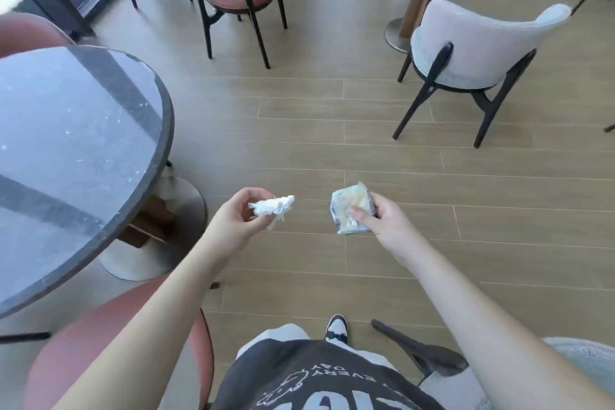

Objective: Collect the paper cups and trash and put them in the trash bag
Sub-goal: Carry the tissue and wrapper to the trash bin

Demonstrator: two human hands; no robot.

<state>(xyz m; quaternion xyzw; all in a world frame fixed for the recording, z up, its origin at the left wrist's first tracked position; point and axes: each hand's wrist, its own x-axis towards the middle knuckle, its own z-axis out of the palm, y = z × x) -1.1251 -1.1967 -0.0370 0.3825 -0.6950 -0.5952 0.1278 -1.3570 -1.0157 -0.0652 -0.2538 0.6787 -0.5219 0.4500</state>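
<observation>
Above plank flooring, left hand (238,215) pinching crumpled tissue (272,206), right hand (382,220) clamping glossy wrapper (349,210).

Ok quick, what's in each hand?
Left hand: closed on a crumpled tissue.
Right hand: closed on a wrapper.

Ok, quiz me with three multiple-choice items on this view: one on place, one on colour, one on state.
1. The round table lies where?
A. the person's left
B. the person's right
C. straight ahead

2. What colour is the crumpled tissue?
A. blue
B. white
C. red

3. What is the right hand doing?
A. hanging empty
B. resting on a chair
C. holding a wrapper

Key: 1 A, its dark edge fills the left side; 2 B, white paper in the left hand; 3 C, the thumb pins it.
</observation>
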